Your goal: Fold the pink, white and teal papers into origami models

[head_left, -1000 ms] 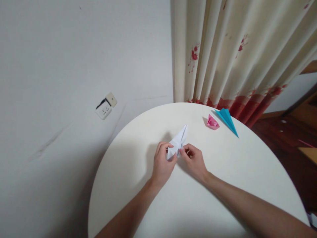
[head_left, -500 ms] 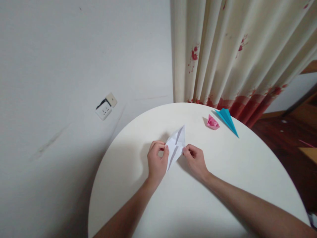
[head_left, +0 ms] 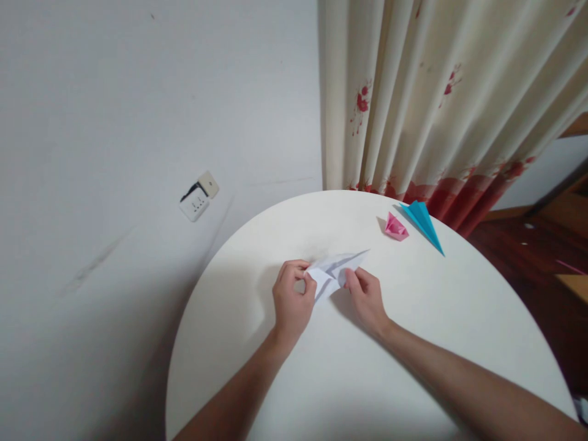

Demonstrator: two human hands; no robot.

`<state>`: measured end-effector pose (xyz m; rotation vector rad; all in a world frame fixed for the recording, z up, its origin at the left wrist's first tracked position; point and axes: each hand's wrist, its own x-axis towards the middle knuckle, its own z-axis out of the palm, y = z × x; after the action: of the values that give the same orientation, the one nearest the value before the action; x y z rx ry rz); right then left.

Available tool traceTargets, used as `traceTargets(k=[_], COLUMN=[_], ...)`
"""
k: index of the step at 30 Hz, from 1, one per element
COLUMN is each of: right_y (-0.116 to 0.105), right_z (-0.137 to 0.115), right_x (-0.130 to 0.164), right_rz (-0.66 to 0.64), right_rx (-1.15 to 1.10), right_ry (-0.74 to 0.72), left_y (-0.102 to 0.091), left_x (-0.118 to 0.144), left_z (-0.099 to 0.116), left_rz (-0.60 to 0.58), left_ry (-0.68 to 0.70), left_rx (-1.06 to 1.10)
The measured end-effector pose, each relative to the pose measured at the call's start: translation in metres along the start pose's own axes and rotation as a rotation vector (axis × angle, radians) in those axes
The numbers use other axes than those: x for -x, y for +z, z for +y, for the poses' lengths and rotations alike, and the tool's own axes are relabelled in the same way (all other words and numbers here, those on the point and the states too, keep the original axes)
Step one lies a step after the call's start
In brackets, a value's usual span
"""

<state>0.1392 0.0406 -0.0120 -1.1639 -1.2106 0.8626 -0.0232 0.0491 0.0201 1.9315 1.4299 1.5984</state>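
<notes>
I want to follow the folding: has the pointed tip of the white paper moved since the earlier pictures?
Yes. The white paper held by both hands has turned: its tip swung right and down, now pointing toward the pink paper, which stayed put.

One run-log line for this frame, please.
left hand: pinching white folded paper | right hand: pinching it too | table: pink, blue paper folds

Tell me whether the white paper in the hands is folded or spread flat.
Folded. The white paper shows several creases and layered flaps ending in a point, pinched between the left hand and right hand.
</notes>
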Motion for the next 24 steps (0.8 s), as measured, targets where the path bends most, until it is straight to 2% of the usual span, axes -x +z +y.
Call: traceTargets(k=[3, 5, 8, 13, 17, 24], right_y=[0.0, 0.001, 0.003, 0.006, 0.006, 0.005], right_z=[-0.003, -0.003, 0.0, 0.003, 0.003, 0.004], right_x=[0.0, -0.001, -0.003, -0.006, -0.005, -0.004], right_rz=[-0.02, 0.009, 0.026, -0.063, -0.096, -0.119], right_rx=[-0.026, -0.057, -0.14, -0.322, -0.364, -0.556], right_ry=[-0.052, -0.022, 0.021, 0.067, 0.087, 0.192], left_y=[0.002, 0.003, 0.003, 0.004, 0.003, 0.0], left_x=[-0.002, -0.002, -0.004, -0.006, -0.009, -0.008], left_z=[-0.008, -0.012, -0.012, -0.011, -0.014, -0.019], left_rz=[0.001, 0.009, 0.003, -0.078, -0.101, -0.234], left_ry=[-0.213, -0.289, -0.341, -0.431, -0.534, -0.651], left_rx=[0.084, 0.119, 0.185, 0.259, 0.217, 0.175])
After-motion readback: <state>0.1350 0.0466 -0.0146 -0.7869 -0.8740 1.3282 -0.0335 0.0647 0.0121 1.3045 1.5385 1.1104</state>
